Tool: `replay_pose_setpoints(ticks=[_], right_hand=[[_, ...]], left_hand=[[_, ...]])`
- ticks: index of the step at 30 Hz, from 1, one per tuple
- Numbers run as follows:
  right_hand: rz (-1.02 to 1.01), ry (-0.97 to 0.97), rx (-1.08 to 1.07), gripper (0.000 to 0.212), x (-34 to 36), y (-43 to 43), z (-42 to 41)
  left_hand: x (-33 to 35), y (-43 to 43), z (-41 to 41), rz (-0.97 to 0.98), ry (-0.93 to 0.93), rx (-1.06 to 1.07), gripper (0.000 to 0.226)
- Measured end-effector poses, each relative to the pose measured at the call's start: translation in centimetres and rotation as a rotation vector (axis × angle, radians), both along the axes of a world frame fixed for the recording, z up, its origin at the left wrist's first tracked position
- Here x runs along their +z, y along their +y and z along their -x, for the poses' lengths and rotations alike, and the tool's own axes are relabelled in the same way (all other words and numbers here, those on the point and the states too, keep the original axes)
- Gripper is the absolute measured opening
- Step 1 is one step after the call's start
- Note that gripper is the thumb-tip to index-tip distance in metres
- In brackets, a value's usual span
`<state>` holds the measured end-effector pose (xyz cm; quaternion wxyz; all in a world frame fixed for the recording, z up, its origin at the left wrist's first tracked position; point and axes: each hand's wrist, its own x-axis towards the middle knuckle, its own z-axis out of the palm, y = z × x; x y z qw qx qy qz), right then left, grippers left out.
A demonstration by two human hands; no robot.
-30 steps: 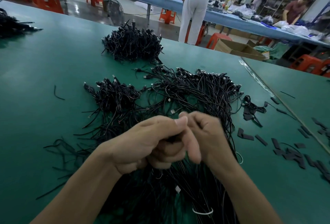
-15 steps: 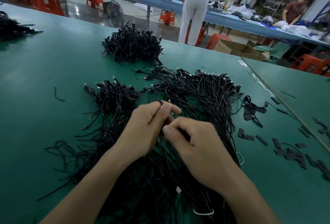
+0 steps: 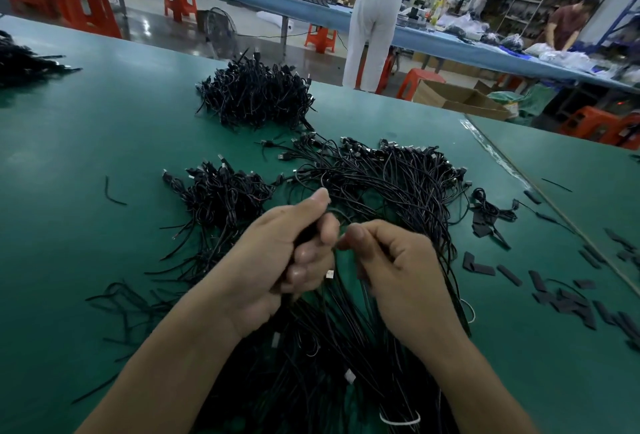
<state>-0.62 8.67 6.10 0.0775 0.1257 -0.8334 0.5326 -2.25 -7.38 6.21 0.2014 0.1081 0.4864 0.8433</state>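
Black cables [image 3: 307, 234] fill the curled left hand [image 3: 277, 260], while the right hand [image 3: 401, 271] pinches one of them.

No text, label or number can be read anywhere

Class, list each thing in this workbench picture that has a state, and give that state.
Left hand, grips held cables.
Right hand, pinches one strand of them.
Cable heap, loose, spread under the hands.
Far pile, heaped, apart from hands.
Cardboard box, flaps open.
Black strips, scattered flat.
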Motion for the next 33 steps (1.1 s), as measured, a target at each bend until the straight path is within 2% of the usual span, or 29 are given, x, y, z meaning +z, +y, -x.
replay_pose_setpoints(ticks=[5,7,9,12,14,16,19,22,25,28,30,33], right_hand=[[-0.26,-0.045,0.127,0.033,0.1,-0.6,-0.8],[-0.379,-0.066,0.181,0.027,0.4,-0.6,-1.2],[-0.442,-0.066,0.221,0.026,0.7,-0.6,-1.6],[-0.417,-0.023,0.188,0.028,1.4,-0.4,-1.5],[-0.338,-0.006,0.151,0.027,1.9,0.0,-1.1],[-0.26,0.021,0.125,0.021,2.4,0.7,-0.6],[-0.102,0.075,0.069,0.018,3.1,1.7,0.1],[0.016,0.098,0.005,0.023,3.0,2.1,0.6],[0.004,0.047,-0.013,0.03,1.8,1.8,0.4],[-0.047,-0.005,0.005,0.039,0.9,1.1,0.0],[-0.096,-0.063,0.063,0.042,0.7,0.4,-0.5],[-0.277,-0.118,0.204,0.038,0.4,-0.4,-1.5]], left_hand=[[0.1,0.4,-0.1,-0.346,0.052,0.063,0.037],[-0.1,0.5,0.2,-0.376,0.117,0.153,0.035],[-0.7,0.5,0.6,-0.22,0.207,0.328,0.035],[-1.6,0.8,0.6,0.264,0.419,0.521,0.024],[-1.9,0.9,0.3,0.547,0.519,0.432,0.023],[-1.6,0.8,0.2,0.651,0.451,0.261,0.034],[-1.0,0.6,-0.2,0.541,0.212,-0.135,0.049],[-1.0,0.4,-0.5,0.459,0.185,-0.215,0.053],[-0.9,-0.2,0.1,0.106,0.086,-0.202,0.046],[-0.7,-0.9,0.4,-0.248,0.024,-0.292,0.038],[-0.7,-0.7,0.6,-0.399,-0.005,-0.225,0.036],[-0.9,-0.1,0.8,-0.364,0.017,0.106,0.04]])
